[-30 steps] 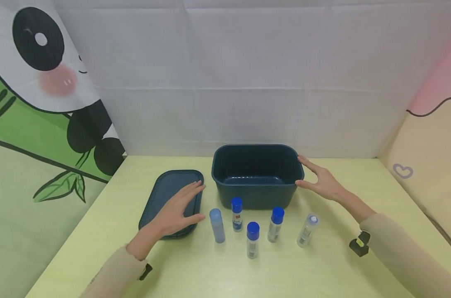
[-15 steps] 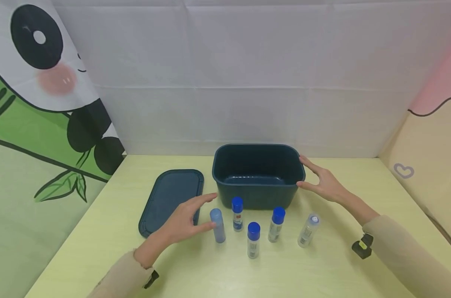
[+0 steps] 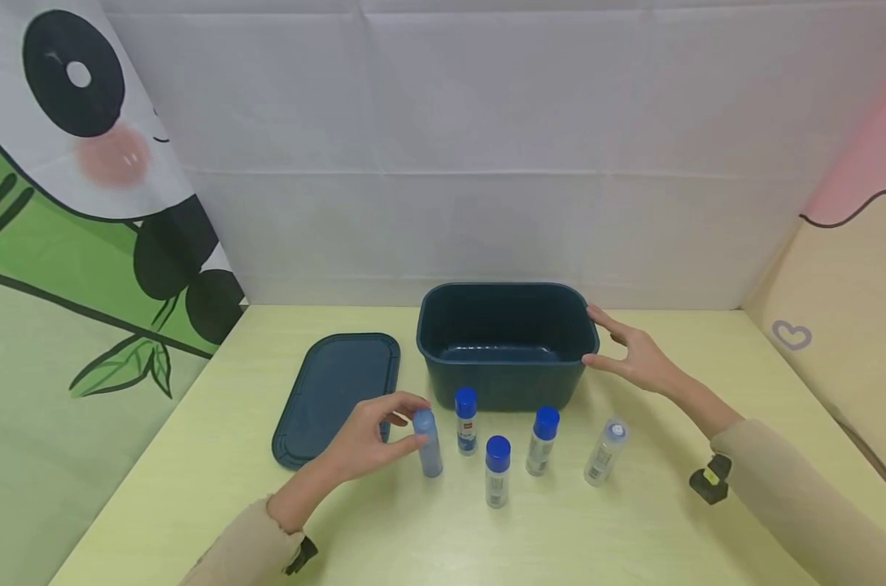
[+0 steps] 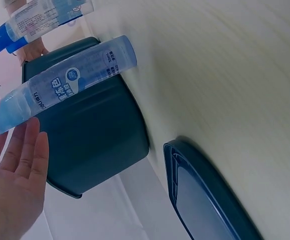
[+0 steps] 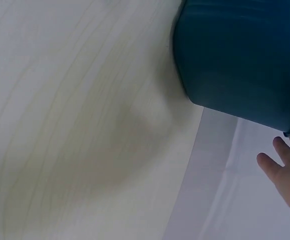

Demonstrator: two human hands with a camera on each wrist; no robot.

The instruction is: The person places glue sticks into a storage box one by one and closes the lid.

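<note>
My left hand (image 3: 365, 439) is at the cap of a light-blue glue bottle (image 3: 429, 456), thumb and fingers closing round it. The bottle stands upright on the table. In the left wrist view, the printed glue bottle (image 4: 80, 75) has its cap between my thumb and fingers (image 4: 27, 145). My right hand (image 3: 636, 358) rests on the right rim of a dark teal bin (image 3: 501, 387), thumb at the front corner and fingers fairly straight. In the right wrist view, the fingers (image 5: 285, 155) of that hand reach the rim of the bin (image 5: 240, 60).
Glue bottles with dark-blue caps stand before the bin: one near its front (image 3: 466, 423), one closer to me (image 3: 497, 472) and one further right (image 3: 541, 443). A clear-capped bottle (image 3: 604, 456) stands rightmost. A teal lid (image 3: 340, 382) lies left; a fabric backdrop (image 3: 486, 163) hangs behind.
My left hand has moved right from over the lid to the light-blue bottle, and its fingers have curled in round the cap. My right hand stays on the bin's rim.
</note>
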